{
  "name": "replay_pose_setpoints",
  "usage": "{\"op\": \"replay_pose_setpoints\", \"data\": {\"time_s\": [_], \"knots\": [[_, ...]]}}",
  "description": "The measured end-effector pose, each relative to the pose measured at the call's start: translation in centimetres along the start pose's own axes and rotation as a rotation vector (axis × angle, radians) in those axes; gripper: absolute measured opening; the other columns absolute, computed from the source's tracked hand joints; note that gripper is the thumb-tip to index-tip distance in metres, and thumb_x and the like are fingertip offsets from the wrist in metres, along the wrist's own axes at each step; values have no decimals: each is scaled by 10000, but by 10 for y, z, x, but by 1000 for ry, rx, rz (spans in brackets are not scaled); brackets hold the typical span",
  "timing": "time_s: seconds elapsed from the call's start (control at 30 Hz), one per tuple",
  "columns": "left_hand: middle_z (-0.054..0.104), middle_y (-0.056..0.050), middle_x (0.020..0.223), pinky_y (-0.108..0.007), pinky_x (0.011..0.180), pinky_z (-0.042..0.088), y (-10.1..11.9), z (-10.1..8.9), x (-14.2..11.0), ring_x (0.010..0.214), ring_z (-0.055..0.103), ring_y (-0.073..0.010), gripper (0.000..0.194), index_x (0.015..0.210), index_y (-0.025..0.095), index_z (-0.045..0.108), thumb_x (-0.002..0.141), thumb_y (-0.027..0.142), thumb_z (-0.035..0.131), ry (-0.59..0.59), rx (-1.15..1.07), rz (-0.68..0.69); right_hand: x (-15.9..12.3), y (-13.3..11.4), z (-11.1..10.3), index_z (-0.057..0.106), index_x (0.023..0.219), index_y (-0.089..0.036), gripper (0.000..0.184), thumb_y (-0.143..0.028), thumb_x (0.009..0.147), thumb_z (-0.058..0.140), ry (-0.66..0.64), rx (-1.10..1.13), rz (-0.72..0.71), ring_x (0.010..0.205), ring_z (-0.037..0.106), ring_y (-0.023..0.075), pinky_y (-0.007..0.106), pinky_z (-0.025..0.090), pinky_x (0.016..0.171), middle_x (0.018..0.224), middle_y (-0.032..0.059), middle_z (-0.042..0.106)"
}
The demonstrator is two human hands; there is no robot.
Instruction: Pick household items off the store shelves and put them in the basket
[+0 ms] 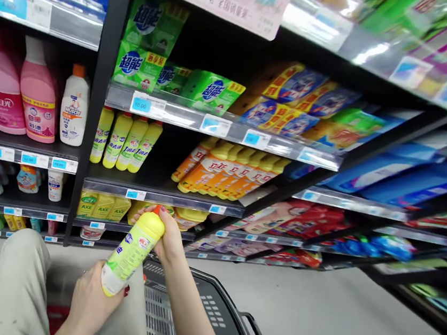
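1. Currently both hands hold a yellow cleaner bottle (133,252) above the grey shopping basket (207,309), out in front of the lower shelf edge (158,196); the left hand (91,301) is wrapped closed around its base, and the right hand (169,233) is closed over its orange cap end.
2. Judging from this, steady work means keeping the base hand firm and the bottle tilted cap-up, so the smooth plastic does not slip.
3. Its body is a glossy cylinder with a printed label; the basket is rigid mesh plastic with a dark handle.
4. Matching yellow bottles (126,141) stand on the shelf above, beside pink jugs (1,80).
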State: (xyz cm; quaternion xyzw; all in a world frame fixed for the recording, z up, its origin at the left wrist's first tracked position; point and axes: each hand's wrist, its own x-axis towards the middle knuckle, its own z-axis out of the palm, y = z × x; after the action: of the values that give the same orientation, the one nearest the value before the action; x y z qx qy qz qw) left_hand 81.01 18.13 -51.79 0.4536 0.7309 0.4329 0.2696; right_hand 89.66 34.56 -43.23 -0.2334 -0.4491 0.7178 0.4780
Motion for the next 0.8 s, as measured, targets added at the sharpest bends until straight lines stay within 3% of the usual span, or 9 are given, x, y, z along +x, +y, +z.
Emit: {"op": "replay_pose_setpoints", "data": {"time_s": [0.13, 0.23, 0.3, 0.37, 0.47, 0.57, 0.67, 0.73, 0.8], "knots": [[690, -115, 984, -400, 659, 508, 2, 17, -14, 869, 668, -308, 392, 1157, 133, 560, 853, 377, 526, 152, 437, 102, -8, -2, -1, 631, 679, -184, 291, -440, 670, 768, -2, 93, -48, 682, 670, 172, 363, 578, 769, 663, -11, 648], [692, -131, 991, -412, 651, 531, 2, 21, -15, 867, 680, -317, 478, 1221, 107, 543, 867, 426, 510, 146, 518, 110, -9, -3, 0, 620, 668, -194, 273, -437, 698, 742, -79, 106, -104, 640, 644, 149, 342, 568, 753, 648, -27, 624], [682, -134, 1125, -407, 751, 541, 1, 16, -10, 984, 666, -320, 528, 1252, 130, 524, 826, 436, 581, 34, 426, 119, -11, -10, -2, 610, 679, -200, 272, -446, 731, 715, -130, 66, -143, 619, 627, 140, 336, 559, 744, 657, -30, 620], [649, -109, 1250, -377, 861, 523, -3, 7, 0, 1085, 636, -294, 660, 1321, 164, 461, 762, 451, 664, -161, 272, 150, -17, -22, -7, 609, 714, -206, 273, -463, 767, 687, -180, -55, -195, 631, 625, 147, 335, 551, 732, 685, -22, 628], [680, -54, 1216, -329, 882, 511, -23, -6, 20, 1043, 659, -240, 693, 1360, 223, 425, 760, 482, 655, -373, 184, 148, -40, -47, -23, 622, 814, -210, 266, -472, 803, 668, -241, -442, -305, 762, 649, 189, 347, 529, 755, 809, 21, 668], [715, -69, 1135, -357, 876, 504, -52, -12, 38, 1020, 671, -258, 463, 1259, 222, 526, 859, 453, 495, -364, 282, 62, -70, -64, -51, 618, 901, -225, 246, -463, 839, 636, -209, -883, -429, 979, 618, 235, 390, 479, 876, 956, 60, 663], [708, -93, 1149, -396, 915, 483, -72, -15, 50, 1055, 656, -283, 443, 1260, 206, 513, 888, 423, 406, -342, 361, -2, -88, -64, -93, 640, 885, -230, 307, -530, 830, 608, -15, -1268, -529, 1019, 550, 269, 429, 451, 881, 984, 80, 588], [705, -98, 1151, -415, 926, 474, -77, -14, 54, 1047, 656, -293, 465, 1275, 200, 487, 891, 437, 376, -356, 397, -27, -93, -55, -126, 641, 873, -219, 318, -531, 837, 590, 64, -1452, -478, 903, 548, 248, 384, 462, 787, 919, 73, 557], [695, -108, 1165, -432, 933, 468, -79, -12, 57, 1054, 648, -307, 493, 1280, 184, 468, 890, 459, 347, -386, 424, -44, -93, -40, -160, 607, 863, -206, 275, -477, 873, 558, 45, -1579, -318, 799, 561, 216, 324, 450, 710, 846, 56, 567]]}}
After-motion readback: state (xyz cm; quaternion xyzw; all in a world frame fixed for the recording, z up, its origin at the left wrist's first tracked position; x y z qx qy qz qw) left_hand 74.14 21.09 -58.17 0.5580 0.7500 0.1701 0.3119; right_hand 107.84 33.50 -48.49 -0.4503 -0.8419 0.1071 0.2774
